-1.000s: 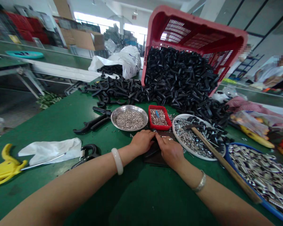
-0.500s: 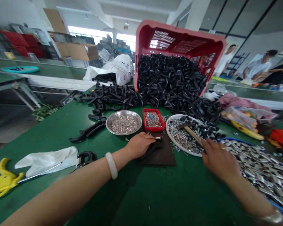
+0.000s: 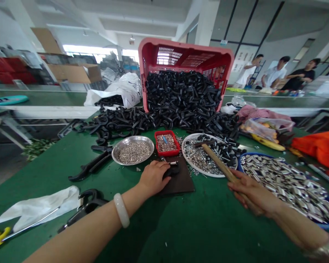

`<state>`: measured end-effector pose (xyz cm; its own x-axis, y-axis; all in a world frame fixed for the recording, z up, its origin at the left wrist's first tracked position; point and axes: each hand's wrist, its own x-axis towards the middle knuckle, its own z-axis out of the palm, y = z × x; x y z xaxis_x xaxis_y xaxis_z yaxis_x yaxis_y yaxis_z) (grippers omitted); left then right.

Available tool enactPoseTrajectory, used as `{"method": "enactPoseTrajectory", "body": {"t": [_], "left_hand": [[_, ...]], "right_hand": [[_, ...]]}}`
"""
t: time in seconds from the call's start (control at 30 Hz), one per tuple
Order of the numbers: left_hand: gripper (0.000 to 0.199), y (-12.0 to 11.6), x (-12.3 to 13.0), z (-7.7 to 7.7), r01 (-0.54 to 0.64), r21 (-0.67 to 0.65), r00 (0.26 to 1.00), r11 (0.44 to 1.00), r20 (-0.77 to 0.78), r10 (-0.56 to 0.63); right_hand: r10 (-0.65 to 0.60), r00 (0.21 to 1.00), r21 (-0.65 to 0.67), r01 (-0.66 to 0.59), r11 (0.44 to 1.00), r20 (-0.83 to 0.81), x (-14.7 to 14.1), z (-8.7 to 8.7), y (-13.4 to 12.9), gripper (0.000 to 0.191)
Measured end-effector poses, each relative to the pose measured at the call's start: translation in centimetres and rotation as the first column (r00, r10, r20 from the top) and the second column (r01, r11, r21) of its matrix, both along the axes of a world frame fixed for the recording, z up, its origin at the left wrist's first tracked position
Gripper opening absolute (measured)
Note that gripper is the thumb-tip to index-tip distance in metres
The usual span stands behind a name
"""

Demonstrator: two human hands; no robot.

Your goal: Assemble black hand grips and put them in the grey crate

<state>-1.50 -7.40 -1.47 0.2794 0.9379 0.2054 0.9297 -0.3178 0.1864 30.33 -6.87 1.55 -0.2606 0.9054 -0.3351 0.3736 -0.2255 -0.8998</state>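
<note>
Head view, looking down on a green desk (image 3: 186,233): 2 bare hands work at its middle. The left hand (image 3: 153,176) lies over a black part (image 3: 175,170) with a small silver spring, its grip curled around the part, which rests on a dark brown plate (image 3: 184,182). The right hand (image 3: 252,191) has its grip closed around the wooden handle of a hammer (image 3: 218,162), whose head is over a white dish (image 3: 204,172) of bolts and pins; whether it touches them is unclear. Behind the plate are a metal bowl (image 3: 150,143) of tiny silvery pieces and a red tray (image 3: 168,152) of rivets. Farther back, a tilted red crate (image 3: 186,46) spills black parts.
</note>
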Motion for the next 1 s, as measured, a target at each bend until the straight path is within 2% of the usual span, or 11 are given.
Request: {"method": "enactPoseTrajectory", "body": {"t": [0.13, 0.23, 0.33, 0.4, 0.47, 0.6, 0.67, 0.8, 0.87, 0.93, 1.0], "left_hand": [[0.037, 0.3, -0.4, -0.3, 0.03, -0.005, 0.999, 1.0, 0.03, -0.03], [0.038, 0.5, -0.7, -0.3, 0.062, -0.002, 0.997, 0.998, 0.041, -0.062], [0.039, 0.7, -0.8, -0.2, 0.076, -0.001, 0.996, 0.997, 0.037, -0.076], [0.039, 0.7, -0.8, -0.2, 0.075, -0.004, 0.997, 0.997, 0.033, -0.075], [0.039, 0.7, -0.9, -0.1, 0.077, -0.007, 0.997, 0.997, 0.03, -0.077], [0.04, 0.6, -1.0, -0.2, 0.081, 0.003, 0.996, 0.997, 0.036, -0.081], [0.04, 0.7, -1.1, -0.2, 0.085, 0.008, 0.996, 0.996, 0.039, -0.085], [0.039, 0.9, -1.3, -0.4, 0.114, 0.022, 0.993, 0.993, 0.036, -0.115], [0.04, 1.0, -1.4, -0.5, 0.125, 0.033, 0.992, 0.992, 0.031, -0.126], [0.041, 1.1, -1.6, -0.7, 0.137, 0.037, 0.99, 0.99, 0.029, -0.138], [0.041, 1.2, -1.7, -0.8, 0.153, 0.038, 0.988, 0.987, 0.03, -0.155]], "right_hand": [[-0.004, 0.973, 0.253, -0.056, 0.966, 0.233, 0.3, -0.8, -3.1, 0.07], [-0.017, 0.856, 0.425, -0.239, 0.873, 0.516, 0.2, -1.0, -4.4, 0.057], [0.015, 0.733, 0.437, -0.422, 0.795, 0.68, -0.6, -0.5, -4.7, 0.049], [0.043, 0.693, 0.414, -0.478, 0.775, 0.719, -1.1, 0.0, -4.8, 0.048], [0.031, 0.699, 0.446, -0.489, 0.749, 0.715, -1.3, 0.4, -5.0, 0.048], [-0.14, 0.753, 0.619, -0.403, 0.674, 0.643, -1.2, 0.4, -5.6, 0.052], [-0.125, 0.737, 0.592, -0.417, 0.69, 0.664, -1.1, 0.2, -5.6, 0.051], [0.092, 0.693, 0.412, -0.524, 0.746, 0.715, -0.9, 0.7, -5.2, 0.046], [0.067, 0.717, 0.445, -0.499, 0.744, 0.693, -0.8, 1.2, -5.3, 0.048], [-0.035, 0.741, 0.53, -0.445, 0.721, 0.67, -0.8, 1.2, -5.4, 0.051], [-0.079, 0.723, 0.538, -0.431, 0.724, 0.686, -0.7, 0.9, -5.4, 0.052]]}}
